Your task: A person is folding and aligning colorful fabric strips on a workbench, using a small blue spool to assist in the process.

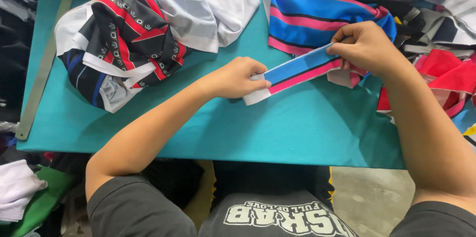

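Note:
A narrow fabric strip (297, 71) with blue, black, pink and white stripes is stretched between both hands just above the teal table (277, 128). My left hand (238, 77) pinches its near left end. My right hand (364, 48) grips its far right end, where the strip meets a folded pile of the same blue and pink striped cloth (317, 16).
A heap of black, red and white patterned cloth (124, 43) lies at the table's left, with white fabric (208, 9) behind it. Red and mixed scraps (441, 68) crowd the right edge. A long metal ruler (42, 68) lies along the left edge.

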